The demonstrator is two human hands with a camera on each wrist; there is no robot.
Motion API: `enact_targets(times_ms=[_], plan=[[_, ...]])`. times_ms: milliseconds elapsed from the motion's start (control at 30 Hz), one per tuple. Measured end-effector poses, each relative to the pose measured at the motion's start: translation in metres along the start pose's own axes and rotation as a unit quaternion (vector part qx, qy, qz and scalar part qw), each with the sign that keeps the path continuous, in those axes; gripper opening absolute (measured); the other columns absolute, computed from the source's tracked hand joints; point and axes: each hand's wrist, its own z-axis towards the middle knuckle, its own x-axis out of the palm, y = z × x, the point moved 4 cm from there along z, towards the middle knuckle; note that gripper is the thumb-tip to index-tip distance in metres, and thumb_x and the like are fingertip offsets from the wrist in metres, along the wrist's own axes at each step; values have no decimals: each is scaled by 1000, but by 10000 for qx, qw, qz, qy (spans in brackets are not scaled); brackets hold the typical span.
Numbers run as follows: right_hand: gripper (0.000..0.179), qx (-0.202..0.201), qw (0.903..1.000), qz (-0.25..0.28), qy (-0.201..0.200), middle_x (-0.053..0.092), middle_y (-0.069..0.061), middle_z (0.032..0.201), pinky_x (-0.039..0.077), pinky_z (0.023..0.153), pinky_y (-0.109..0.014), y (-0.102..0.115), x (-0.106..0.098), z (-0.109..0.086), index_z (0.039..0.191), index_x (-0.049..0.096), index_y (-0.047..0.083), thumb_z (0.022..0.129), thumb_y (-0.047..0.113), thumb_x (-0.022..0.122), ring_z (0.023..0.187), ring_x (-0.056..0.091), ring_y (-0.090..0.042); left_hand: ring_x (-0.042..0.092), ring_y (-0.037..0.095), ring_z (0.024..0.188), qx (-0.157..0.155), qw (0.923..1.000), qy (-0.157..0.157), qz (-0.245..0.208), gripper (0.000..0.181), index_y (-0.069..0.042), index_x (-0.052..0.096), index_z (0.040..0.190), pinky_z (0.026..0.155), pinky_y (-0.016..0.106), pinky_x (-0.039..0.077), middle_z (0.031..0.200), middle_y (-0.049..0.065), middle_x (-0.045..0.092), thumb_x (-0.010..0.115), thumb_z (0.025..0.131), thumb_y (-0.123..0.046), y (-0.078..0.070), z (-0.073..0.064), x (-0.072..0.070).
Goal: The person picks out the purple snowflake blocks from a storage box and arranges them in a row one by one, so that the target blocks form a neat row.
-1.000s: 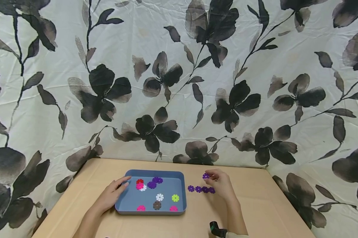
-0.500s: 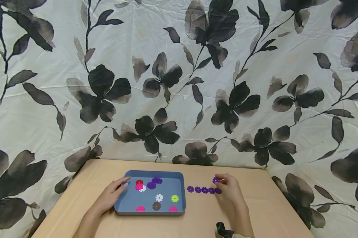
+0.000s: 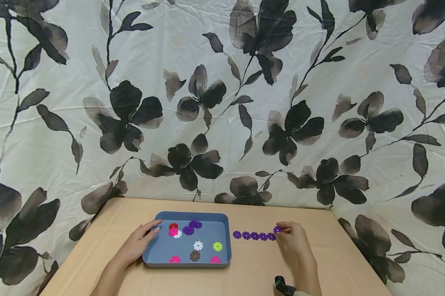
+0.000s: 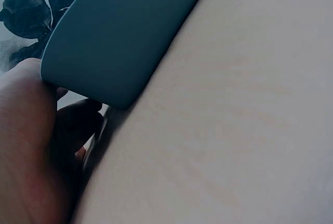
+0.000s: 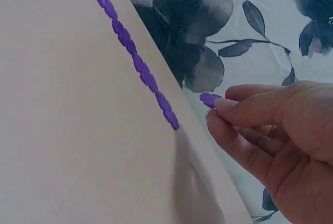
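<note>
My right hand (image 3: 294, 238) pinches a purple notched plastic disc (image 3: 277, 230) between thumb and fingertips, at the right end of a row of several purple discs (image 3: 255, 236) on the table. In the right wrist view the held disc (image 5: 209, 99) pokes out past the fingertips, and the row (image 5: 122, 37) forms a near-straight line. My left hand (image 3: 135, 242) holds the left side of a blue-grey tray (image 3: 185, 265), with index finger and thumb over the rim. From the left wrist, the other fingers (image 4: 78, 120) curl outside the tray wall (image 4: 119, 37), mostly in shadow.
Inside the tray lie more discs: purple discs (image 3: 188, 230), red and pink ones (image 3: 173, 230), white (image 3: 198, 245), a green disc (image 3: 217, 246) and a brown disc (image 3: 195, 255). A floral cloth (image 3: 222, 123) hangs behind the table (image 3: 337, 246). A black band (image 3: 283, 286) is on the right wrist.
My right hand has moved to the right along the row, still pinching a disc. One more purple disc shows at the row's right end. The left hand and tray stay put.
</note>
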Motion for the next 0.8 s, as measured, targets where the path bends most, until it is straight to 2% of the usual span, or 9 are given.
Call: enact_targets(times_ms=[200, 433, 633, 800], plan=[[30, 16, 10000, -84, -30, 73, -18, 104, 57, 67, -23, -3, -1, -2, 119, 72, -9, 90, -10, 71, 90, 71, -25, 9, 49, 160, 0, 10000, 24, -45, 51, -18, 53, 153, 127, 69, -1, 163, 19, 42, 51, 109, -44, -1, -1, 0], [29, 335, 9994, 56, -24, 72, -19, 107, 56, 66, -21, -14, 4, -1, 122, 71, -8, 93, -8, 69, 92, 67, -24, 8, 50, 159, 19, 10000, -7, -55, 51, -17, 54, 153, 127, 70, -1, 163, 19, 43, 51, 109, -43, -2, -1, 0], [26, 255, 9995, -81, -173, 72, -17, 103, 52, 67, -21, -21, 8, 1, 118, 73, -7, 92, -6, 71, 90, 64, -22, 8, 49, 159, -11, 10000, -5, -35, 50, -18, 53, 153, 127, 70, -1, 164, 19, 42, 51, 110, -42, -2, -1, 1], [25, 228, 9993, -198, -226, 73, -15, 101, 52, 72, -23, -25, 9, 1, 116, 74, -7, 91, -5, 73, 90, 65, -22, 6, 51, 159, -59, 10000, 13, -10, 51, -18, 52, 154, 126, 72, -1, 164, 19, 41, 50, 110, -43, -2, -2, 1]])
